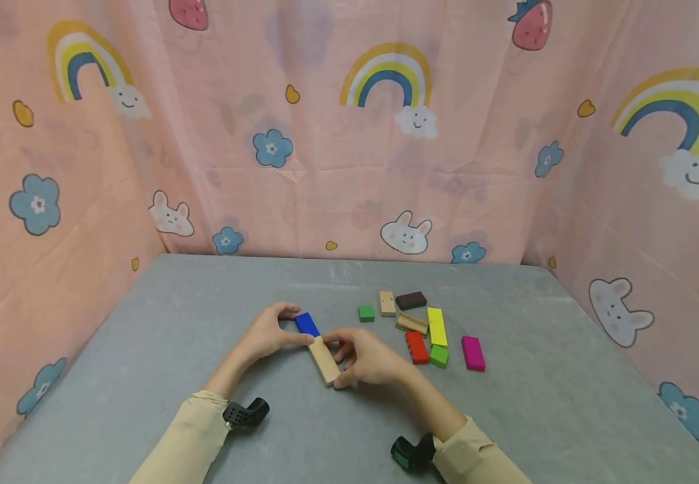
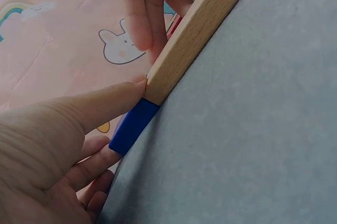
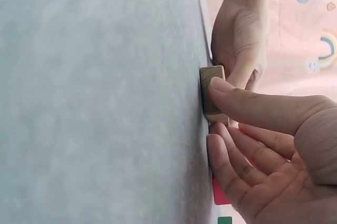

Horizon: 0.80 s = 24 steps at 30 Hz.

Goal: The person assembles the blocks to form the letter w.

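While the left grip pinches the blue block, the right grip holds the plain wooden block, end to end on the counter!

Left of centre on the tabletop, end to end between left hand and right hand, a far block and a near block; toward the right edge, a block cluster, with a lone block rightmost.

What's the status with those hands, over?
Left hand holds blue block; right hand holds long wooden block. Both meet end to end. Other blocks off right, seemingly not obstructing.
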Motion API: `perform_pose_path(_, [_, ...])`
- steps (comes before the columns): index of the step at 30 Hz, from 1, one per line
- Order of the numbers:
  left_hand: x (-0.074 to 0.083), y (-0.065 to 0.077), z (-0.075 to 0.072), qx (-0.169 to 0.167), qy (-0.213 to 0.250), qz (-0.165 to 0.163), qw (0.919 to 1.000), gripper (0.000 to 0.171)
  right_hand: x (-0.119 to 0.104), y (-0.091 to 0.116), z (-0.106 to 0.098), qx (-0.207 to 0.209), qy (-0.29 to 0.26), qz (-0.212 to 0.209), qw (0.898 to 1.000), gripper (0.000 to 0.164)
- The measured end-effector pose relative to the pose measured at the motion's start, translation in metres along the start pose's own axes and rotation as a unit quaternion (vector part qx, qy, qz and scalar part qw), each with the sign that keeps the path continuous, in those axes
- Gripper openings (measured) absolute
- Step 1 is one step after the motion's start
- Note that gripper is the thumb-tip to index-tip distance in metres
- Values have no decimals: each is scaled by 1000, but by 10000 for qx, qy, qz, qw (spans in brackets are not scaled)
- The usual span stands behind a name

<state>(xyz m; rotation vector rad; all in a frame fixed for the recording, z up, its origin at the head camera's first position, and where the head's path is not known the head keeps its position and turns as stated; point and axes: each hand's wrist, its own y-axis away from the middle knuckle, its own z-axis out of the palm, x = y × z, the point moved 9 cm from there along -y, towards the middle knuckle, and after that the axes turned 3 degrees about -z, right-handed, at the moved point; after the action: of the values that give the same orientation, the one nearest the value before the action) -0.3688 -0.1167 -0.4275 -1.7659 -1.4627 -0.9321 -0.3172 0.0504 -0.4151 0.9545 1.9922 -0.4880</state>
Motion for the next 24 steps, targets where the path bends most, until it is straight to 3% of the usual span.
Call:
perform_pose_path(10, [2,-1,1,-37,29,69,10000,68,5,3,-15,-12,-478,-104,9988,59])
perform_pose_path(19, [1,-1,1,-34,34,23,10000,69,17,8,-45,909,-227,-91,9956,40])
perform_pose_path(24, [1,-1,1,-14,3,46,10000,69,23,8,-52,1144,-295,-155,9929,39])
